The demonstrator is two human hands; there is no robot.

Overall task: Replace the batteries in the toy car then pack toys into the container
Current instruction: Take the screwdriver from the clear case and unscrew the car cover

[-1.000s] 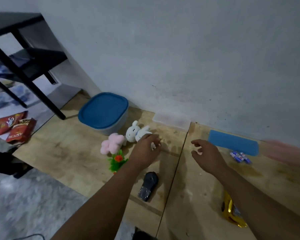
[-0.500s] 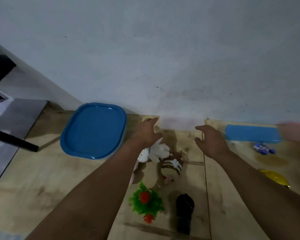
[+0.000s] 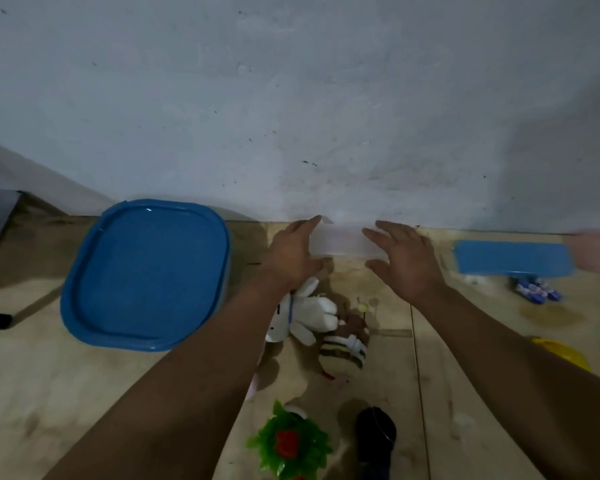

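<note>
hands reach for a clear container (image 3: 343,241) at the far edge of the wooden floor (image 3: 49,393), against the wall (image 3: 291,98). your left hand (image 3: 293,252) and right hand (image 3: 404,259) flank its ends, fingers straight and spread wide; whether they touch it you cannot tell. a white plush rabbit (image 3: 307,315) and a striped plush (image 3: 343,353) lie just nearer you. a blue-lidded tub (image 3: 146,271) sits left; a blue lid (image 3: 511,258) and batteries (image 3: 536,292) lie right, the yellow toy car (image 3: 565,351) at the right edge.
</note>
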